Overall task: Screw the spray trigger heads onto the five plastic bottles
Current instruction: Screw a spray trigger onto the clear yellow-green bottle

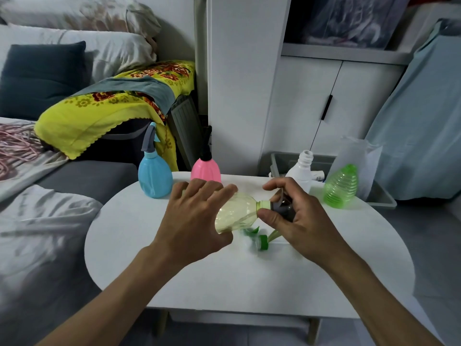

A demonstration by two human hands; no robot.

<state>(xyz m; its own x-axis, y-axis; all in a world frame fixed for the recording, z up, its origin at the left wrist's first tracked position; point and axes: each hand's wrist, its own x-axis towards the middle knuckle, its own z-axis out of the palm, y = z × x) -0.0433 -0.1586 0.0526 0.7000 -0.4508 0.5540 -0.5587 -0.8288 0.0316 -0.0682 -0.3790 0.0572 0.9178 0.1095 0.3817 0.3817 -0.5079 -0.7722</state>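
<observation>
My left hand (192,216) grips a pale yellow clear bottle (237,212), held on its side above the white table (224,283). My right hand (296,218) is closed around a grey trigger head (280,206) sitting at the bottle's neck. Under the bottle a green trigger head (259,239) lies on the table. At the back a blue bottle (154,177) and a pink bottle (205,169) stand with heads on. A white bottle (301,171) and a green ribbed bottle (341,187) stand with bare necks.
A grey sofa (87,178) with bedding lies left of the table. Behind the table at right sits a grey bin (381,196) with a clear plastic bag (356,156) against it. White cabinet doors (324,103) stand beyond.
</observation>
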